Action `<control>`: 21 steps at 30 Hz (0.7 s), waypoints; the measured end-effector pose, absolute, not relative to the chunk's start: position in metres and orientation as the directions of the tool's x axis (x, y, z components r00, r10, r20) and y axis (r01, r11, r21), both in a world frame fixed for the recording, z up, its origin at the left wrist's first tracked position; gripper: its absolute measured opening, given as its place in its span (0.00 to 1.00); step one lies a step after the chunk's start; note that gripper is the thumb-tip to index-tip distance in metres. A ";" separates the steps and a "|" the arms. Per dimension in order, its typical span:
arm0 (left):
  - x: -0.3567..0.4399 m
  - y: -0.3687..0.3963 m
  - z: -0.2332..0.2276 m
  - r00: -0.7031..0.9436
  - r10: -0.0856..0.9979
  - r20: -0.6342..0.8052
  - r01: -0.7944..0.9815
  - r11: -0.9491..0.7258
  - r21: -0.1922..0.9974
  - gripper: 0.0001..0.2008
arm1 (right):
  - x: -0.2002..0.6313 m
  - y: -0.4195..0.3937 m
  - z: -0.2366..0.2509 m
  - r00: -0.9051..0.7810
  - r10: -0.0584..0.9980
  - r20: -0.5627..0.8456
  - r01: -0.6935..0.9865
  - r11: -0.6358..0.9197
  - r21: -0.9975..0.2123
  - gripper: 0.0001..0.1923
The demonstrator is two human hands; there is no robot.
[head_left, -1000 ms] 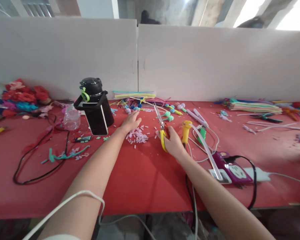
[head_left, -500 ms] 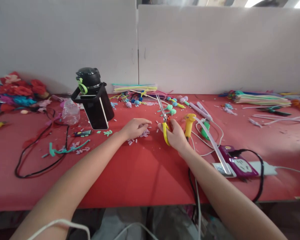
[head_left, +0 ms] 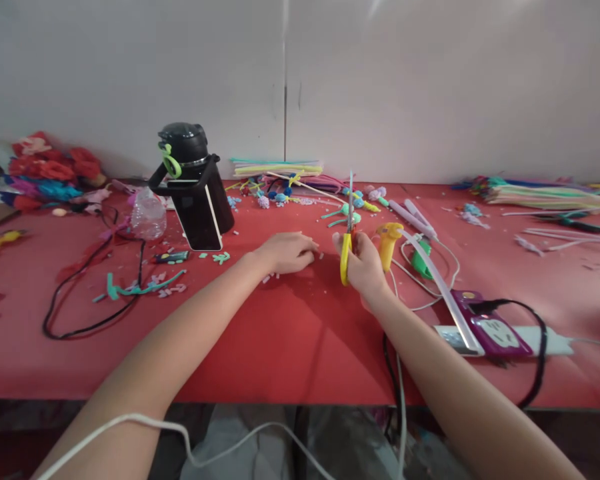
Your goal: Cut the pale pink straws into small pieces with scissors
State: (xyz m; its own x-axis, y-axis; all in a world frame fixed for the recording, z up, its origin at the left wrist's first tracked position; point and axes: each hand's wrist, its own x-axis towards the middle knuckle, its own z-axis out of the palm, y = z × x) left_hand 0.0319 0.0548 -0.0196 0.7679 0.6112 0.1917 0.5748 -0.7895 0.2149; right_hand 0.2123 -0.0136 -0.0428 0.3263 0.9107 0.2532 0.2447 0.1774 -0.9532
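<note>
Clutter covers the red table (head_left: pixel 290 333) before white partition boards (head_left: pixel 430 87).

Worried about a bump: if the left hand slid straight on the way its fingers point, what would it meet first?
Probably the right hand holding the yellow-handled scissors: the left hand points right along the red table, only a small gap between them.

Yellow-handled scissors (head_left: pixel 349 233) upright (blades shut)
</note>
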 end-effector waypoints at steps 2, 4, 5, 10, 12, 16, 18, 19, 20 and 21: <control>0.011 0.050 -0.017 0.667 0.704 0.242 0.677 -0.709 0.198 0.16 | 0.211 -0.015 -0.041 0.320 0.914 0.251 0.264 0.168 -0.950 0.21; -0.008 0.050 -0.017 0.313 0.894 0.322 0.878 -0.401 0.260 0.16 | 0.211 -0.016 -0.041 0.315 0.917 0.245 0.274 0.159 -0.948 0.21; -0.017 0.051 -0.019 0.147 0.937 0.318 0.923 -0.245 0.295 0.17 | 0.212 -0.017 -0.042 0.314 0.917 0.247 0.282 0.158 -0.946 0.21; -0.033 0.054 -0.033 -0.039 0.974 0.224 0.953 -0.032 0.302 0.17 | 0.214 -0.017 -0.045 0.308 0.912 0.273 0.341 0.162 -0.926 0.23; -0.029 0.050 -0.034 0.017 0.975 0.220 0.944 -0.088 0.317 0.16 | 0.215 -0.017 -0.046 0.304 0.912 0.276 0.340 0.166 -0.925 0.23; -0.015 0.032 -0.027 0.283 0.916 0.284 0.821 -0.385 0.422 0.14 | 0.215 -0.017 -0.045 0.310 0.911 0.272 0.332 0.164 -0.929 0.22; -0.009 0.024 -0.023 0.337 0.868 0.365 0.721 -0.487 0.493 0.13 | 0.216 -0.017 -0.044 0.312 0.913 0.263 0.323 0.159 -0.933 0.22; -0.006 0.022 -0.022 0.321 0.855 0.407 0.698 -0.504 0.508 0.13 | 0.216 -0.017 -0.044 0.312 0.913 0.263 0.320 0.159 -0.934 0.22; -0.005 0.022 -0.022 0.298 0.848 0.438 0.689 -0.509 0.516 0.12 | 0.217 -0.017 -0.044 0.309 0.914 0.263 0.318 0.161 -0.934 0.23; -0.004 0.023 -0.024 0.278 0.846 0.455 0.688 -0.506 0.520 0.13 | 0.217 -0.017 -0.044 0.303 0.916 0.264 0.317 0.164 -0.934 0.23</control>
